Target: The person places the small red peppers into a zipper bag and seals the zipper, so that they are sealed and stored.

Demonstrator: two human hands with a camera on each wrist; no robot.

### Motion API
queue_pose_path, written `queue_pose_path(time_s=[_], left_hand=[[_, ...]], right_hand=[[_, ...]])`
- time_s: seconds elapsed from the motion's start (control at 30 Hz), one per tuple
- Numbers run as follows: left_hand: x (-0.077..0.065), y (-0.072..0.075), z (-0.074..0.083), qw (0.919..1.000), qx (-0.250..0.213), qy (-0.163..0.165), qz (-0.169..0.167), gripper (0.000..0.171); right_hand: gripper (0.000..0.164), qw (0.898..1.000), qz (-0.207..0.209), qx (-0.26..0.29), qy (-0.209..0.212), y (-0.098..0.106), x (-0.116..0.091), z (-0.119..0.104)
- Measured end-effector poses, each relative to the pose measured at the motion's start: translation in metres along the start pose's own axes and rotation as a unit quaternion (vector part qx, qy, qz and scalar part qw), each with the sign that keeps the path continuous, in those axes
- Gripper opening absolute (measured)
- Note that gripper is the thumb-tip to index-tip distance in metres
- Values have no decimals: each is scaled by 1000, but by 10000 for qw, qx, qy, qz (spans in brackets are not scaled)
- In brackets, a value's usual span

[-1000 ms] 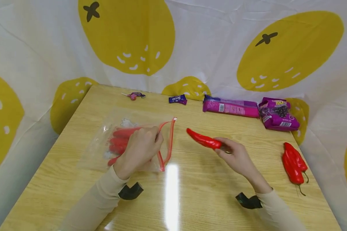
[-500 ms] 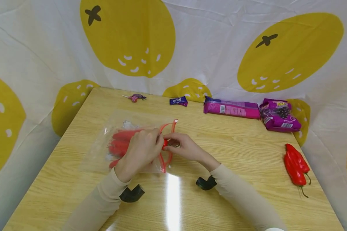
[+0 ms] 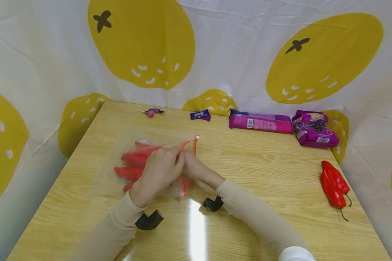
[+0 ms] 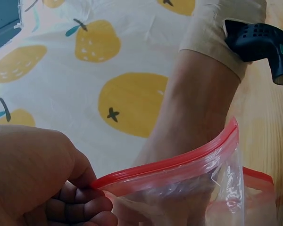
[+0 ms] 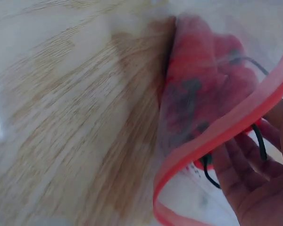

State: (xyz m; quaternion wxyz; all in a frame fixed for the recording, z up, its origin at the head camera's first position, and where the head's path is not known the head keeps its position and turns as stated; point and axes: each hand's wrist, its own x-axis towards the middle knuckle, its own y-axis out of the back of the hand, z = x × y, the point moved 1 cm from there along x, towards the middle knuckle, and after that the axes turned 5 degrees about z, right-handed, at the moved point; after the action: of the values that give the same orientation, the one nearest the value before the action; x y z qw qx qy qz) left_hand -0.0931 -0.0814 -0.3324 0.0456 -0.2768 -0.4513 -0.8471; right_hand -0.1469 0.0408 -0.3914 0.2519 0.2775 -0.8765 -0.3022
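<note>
A clear zip bag (image 3: 184, 187) with a red zip edge lies on the table, its mouth facing right. Several red peppers (image 3: 132, 159) are inside. My left hand (image 3: 160, 163) pinches the upper edge of the mouth, as the left wrist view shows with the red zip (image 4: 174, 162) between thumb and fingers. Through that mouth reaches my right hand (image 3: 193, 166), partly hidden behind the left. In the right wrist view, its fingers (image 5: 233, 174) are extended among dark green stems (image 5: 260, 141), palm showing; whether they touch a pepper is unclear.
Two red peppers (image 3: 334, 185) lie by the table's right edge. Along the back are a lollipop (image 3: 151, 114), small purple-blue wrapped sweets (image 3: 200, 115), a long purple packet (image 3: 261, 121) and a purple bag (image 3: 315, 128) with a dark fruit picture. A fruit-print cloth hangs behind.
My right hand has carried a pepper from the right into the bag and its fingers now lie extended. Peppers inside have shifted left. My left hand keeps its pinch on the bag's edge.
</note>
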Motion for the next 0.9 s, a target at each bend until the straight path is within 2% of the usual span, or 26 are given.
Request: queue_pose_path(time_s=[0.1,0.2,0.33,0.43,0.53,0.67,0.8,0.9], left_hand=[[-1,1,-2,10000,-14,-8,41,26],[-1,2,-4,10000,-54,-35,39,26],[-1,2,-3,9999,-112,-32,-4,28],[0,3,-3,9999,-117,-7,4,28],[1,4,-3,9999,-102,20,7,28],[1,3,-4,10000,-80,44,-19,28],[0,2,-5,9999,-75,76,-42,27],[0,2,-5,9998,-88,140,-74,27]], right_hand=[[16,9999,36,-96,45,7,-7,0],[24,9997,235,-60,49,27,-29,3],[29,9957,790,-467,-115,68,-80,16],[26,9800,1359,-1399,-387,105,-126,35],[27,9467,1884,-2491,-791,142,-175,57],[29,8865,2303,-3666,-1631,189,-240,82],[31,8237,2658,-4370,-2448,228,-293,94],[37,7801,2517,-4602,-3411,244,-320,98]])
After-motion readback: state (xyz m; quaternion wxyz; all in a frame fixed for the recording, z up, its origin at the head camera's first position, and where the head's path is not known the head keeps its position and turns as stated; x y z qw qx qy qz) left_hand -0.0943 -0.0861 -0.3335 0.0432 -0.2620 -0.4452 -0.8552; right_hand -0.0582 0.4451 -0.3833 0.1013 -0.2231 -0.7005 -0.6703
